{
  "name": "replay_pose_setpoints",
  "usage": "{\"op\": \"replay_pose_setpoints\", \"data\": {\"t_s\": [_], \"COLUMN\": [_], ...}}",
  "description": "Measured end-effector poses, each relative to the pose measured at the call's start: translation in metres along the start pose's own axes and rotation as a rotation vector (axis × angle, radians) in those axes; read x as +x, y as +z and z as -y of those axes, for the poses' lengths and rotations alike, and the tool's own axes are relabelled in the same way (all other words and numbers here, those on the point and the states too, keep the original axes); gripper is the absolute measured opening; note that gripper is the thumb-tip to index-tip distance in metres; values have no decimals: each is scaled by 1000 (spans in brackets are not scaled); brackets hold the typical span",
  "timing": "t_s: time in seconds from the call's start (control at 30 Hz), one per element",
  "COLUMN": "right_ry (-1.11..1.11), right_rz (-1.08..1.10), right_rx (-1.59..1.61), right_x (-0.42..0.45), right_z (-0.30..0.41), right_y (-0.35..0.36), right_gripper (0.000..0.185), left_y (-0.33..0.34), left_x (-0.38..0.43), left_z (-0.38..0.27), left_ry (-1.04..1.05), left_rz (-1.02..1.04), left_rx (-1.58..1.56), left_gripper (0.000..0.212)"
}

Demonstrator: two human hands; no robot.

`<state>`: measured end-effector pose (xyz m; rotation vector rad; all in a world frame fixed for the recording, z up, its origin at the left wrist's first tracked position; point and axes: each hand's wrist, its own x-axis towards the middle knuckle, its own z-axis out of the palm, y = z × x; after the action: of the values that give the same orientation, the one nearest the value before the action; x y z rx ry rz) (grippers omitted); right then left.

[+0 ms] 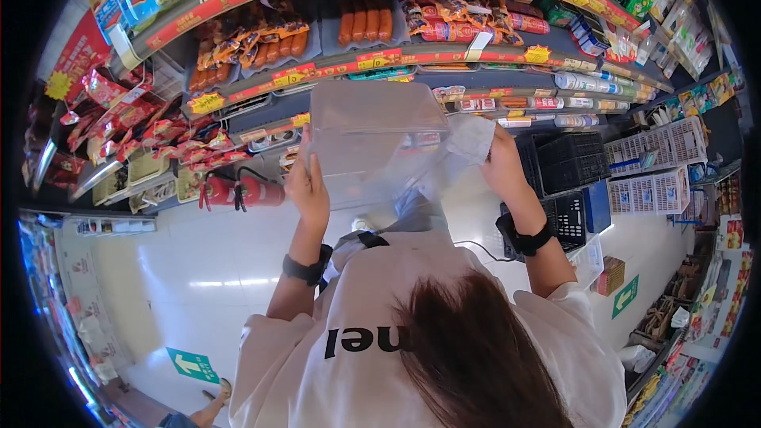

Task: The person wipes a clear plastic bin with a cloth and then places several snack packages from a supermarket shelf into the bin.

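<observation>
A clear plastic bin (380, 113) is held up in front of the refrigerated shelves. My left hand (309, 184) grips its left side, thumb against the near face. At the bin's right side, my right hand (501, 160) holds a crumpled white cloth or tissue (471, 139), which touches or nearly touches the bin's right edge. The bin looks see-through, with trousers and floor showing behind it. Beyond it, packed sausages (365, 18) lie in trays on a shelf.
Red fire extinguishers (255, 191) stand at the left below hanging red snack packs (125, 119). Black crates (571, 160) and white baskets (651, 190) are stacked to the right. A cable (481, 248) runs over the floor. Another person's foot (225, 389) shows at lower left.
</observation>
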<state>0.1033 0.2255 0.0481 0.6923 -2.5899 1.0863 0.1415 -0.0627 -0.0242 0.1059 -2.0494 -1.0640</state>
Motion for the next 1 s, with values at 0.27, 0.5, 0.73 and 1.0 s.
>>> {"op": "replay_pose_setpoints", "data": {"t_s": [0.27,0.5,0.73,1.0], "right_ry": [279,-307,-194,174], "right_rz": [-315,437,545,548], "right_rx": [367,-6,-120,153], "right_x": [20,54,80,98], "right_z": [0,53,37,13], "right_y": [-5,-4,24,38], "right_gripper": [20,38,37,29], "left_y": [-3,-8,-8,-12], "left_x": [-2,5,18,17], "left_z": [4,-10,-17,-1], "left_ry": [40,71,235,94], "left_rz": [8,231,321,336], "left_rx": [-22,-164,-180,-150], "left_gripper": [12,40,50,49]}}
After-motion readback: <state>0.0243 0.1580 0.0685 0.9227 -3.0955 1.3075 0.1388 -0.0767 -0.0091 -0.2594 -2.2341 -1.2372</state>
